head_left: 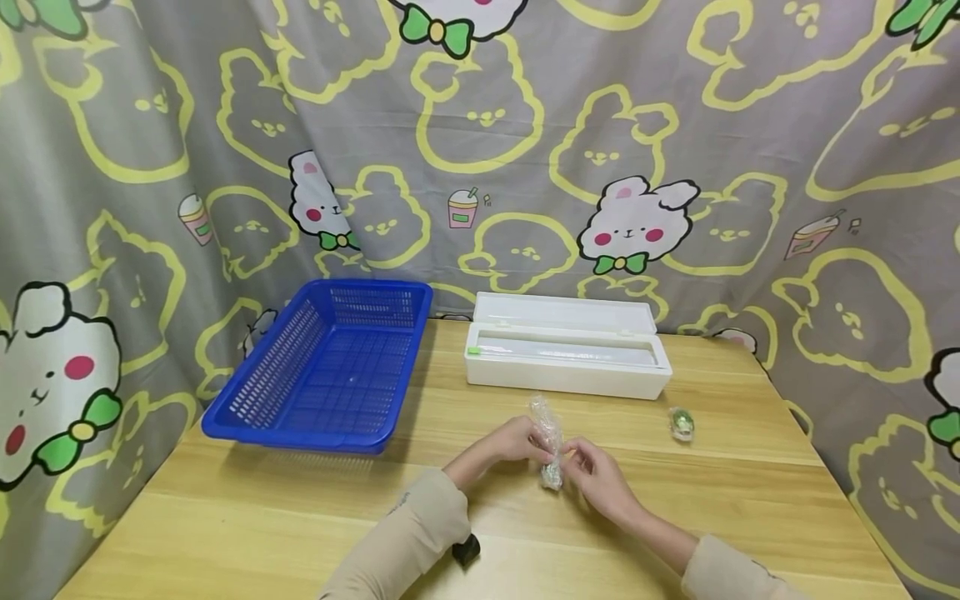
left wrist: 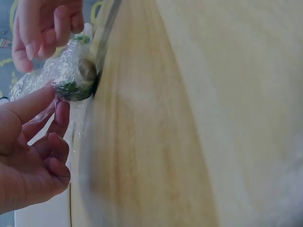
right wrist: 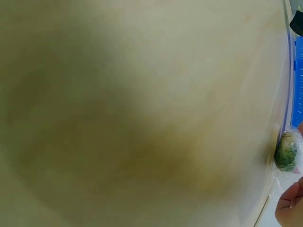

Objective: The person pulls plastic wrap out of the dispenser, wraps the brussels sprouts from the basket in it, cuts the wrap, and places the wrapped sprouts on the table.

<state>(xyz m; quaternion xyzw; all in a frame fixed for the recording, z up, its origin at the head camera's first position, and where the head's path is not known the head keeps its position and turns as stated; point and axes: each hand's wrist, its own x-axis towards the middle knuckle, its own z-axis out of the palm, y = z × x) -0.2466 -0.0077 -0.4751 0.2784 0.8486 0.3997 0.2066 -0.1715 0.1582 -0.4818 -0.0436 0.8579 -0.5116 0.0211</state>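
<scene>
In the head view my left hand point(head_left: 516, 440) pinches the gathered clear plastic wrap point(head_left: 538, 410) around a small green vegetable point(head_left: 552, 477). The wrap narrows above this lump and trails toward the white box. The left wrist view shows the left thumb and fingers on the film beside the vegetable point(left wrist: 71, 90), which has a round brownish cut end. From the other side comes my right hand point(head_left: 600, 479), fingers bent and fingertips right at the narrow part of the wrap. Whether they grip the film I cannot tell. The right wrist view shows the green bundle point(right wrist: 286, 152) at its edge.
A white film box point(head_left: 570, 379) with its lid raised stands at the back, film inside. Another wrapped green vegetable point(head_left: 682, 424) lies on the right of the wooden table point(head_left: 750, 500). On the left stands a blue basket point(head_left: 322, 437). A patterned curtain point(head_left: 510, 167) hangs behind.
</scene>
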